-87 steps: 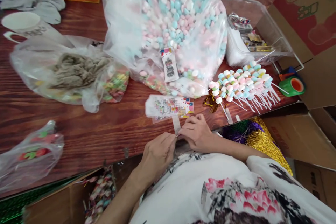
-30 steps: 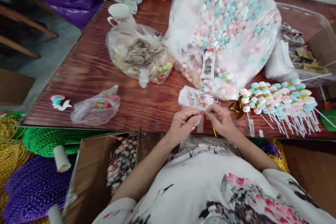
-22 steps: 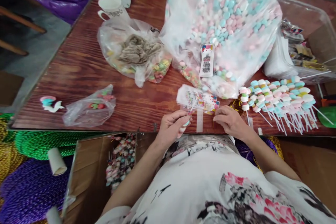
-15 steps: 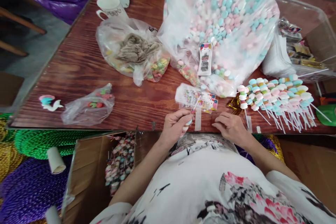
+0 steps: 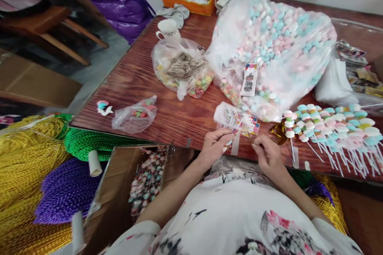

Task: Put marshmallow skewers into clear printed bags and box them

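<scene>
At the table's front edge, my left hand (image 5: 216,144) is closed around a marshmallow skewer (image 5: 229,143), mostly hidden by the fingers. My right hand (image 5: 268,154) is just to its right, thumb and fingertips pinched together; whatever is between them is too small to make out. Printed cards (image 5: 233,116) in clear wrappers lie just beyond both hands. Gold twist ties (image 5: 279,131) are bunched past my right hand. Beside them lie rows of finished marshmallow skewers (image 5: 332,125), their white sticks pointing towards me.
A large clear bag of pastel marshmallows (image 5: 275,44) fills the back. Left of it are a smaller candy bag (image 5: 167,69) and a white mug (image 5: 169,28). An open carton (image 5: 116,183) with skewers stands below the table edge, beside purple bead strands (image 5: 68,191).
The camera view has shifted, so the table appears farther right and more shows at the left. My left hand keeps its skewer; my right hand's fingers have drawn more tightly together.
</scene>
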The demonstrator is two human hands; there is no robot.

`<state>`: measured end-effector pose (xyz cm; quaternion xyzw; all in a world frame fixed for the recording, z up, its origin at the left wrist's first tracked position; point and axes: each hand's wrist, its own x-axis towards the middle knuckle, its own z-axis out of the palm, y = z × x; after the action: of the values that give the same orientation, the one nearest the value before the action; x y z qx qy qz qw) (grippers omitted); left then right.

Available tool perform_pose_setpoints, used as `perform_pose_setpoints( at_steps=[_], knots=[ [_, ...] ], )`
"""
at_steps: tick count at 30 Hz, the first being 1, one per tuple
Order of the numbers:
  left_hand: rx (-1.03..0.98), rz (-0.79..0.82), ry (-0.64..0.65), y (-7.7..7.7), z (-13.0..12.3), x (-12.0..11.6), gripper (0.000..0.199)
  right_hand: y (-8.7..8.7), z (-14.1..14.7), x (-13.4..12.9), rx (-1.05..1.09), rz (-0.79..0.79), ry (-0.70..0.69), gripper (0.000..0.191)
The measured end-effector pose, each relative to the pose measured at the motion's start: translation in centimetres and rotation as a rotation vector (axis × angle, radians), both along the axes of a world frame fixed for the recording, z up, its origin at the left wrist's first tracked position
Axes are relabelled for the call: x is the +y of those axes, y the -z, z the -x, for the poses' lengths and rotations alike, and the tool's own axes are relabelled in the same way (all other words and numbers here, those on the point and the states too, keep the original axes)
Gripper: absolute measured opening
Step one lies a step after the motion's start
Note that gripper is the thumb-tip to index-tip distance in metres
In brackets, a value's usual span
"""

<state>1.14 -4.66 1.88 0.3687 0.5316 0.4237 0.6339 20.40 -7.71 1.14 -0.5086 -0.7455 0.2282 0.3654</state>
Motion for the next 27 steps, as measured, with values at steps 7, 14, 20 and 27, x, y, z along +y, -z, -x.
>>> perform_pose_setpoints(
  at_steps=[7, 14, 20, 27],
  knots=[
    [0.062, -0.196, 0.145, 0.4, 0.0, 0.7, 0.022, -0.2, 3.5, 3.6, 0.225, -0.187, -0.129, 0.025],
    [-0.047, -0.069, 0.166, 1.5, 1.2, 1.2, 0.028, 1.1, 4.2, 4.9, 0.341, 0.032, -0.113, 0.017],
    [-0.091, -0.150, 0.159, 1.3, 1.3, 2.1, 0.027, 1.5, 4.7, 3.7, 0.486, 0.040, 0.056, 0.032],
    [0.149, -0.578, 0.180, 0.3, 1.4, 2.6, 0.020, 1.1, 4.6, 3.4, 0.671, 0.458, 0.084, 0.016]
  ],
)
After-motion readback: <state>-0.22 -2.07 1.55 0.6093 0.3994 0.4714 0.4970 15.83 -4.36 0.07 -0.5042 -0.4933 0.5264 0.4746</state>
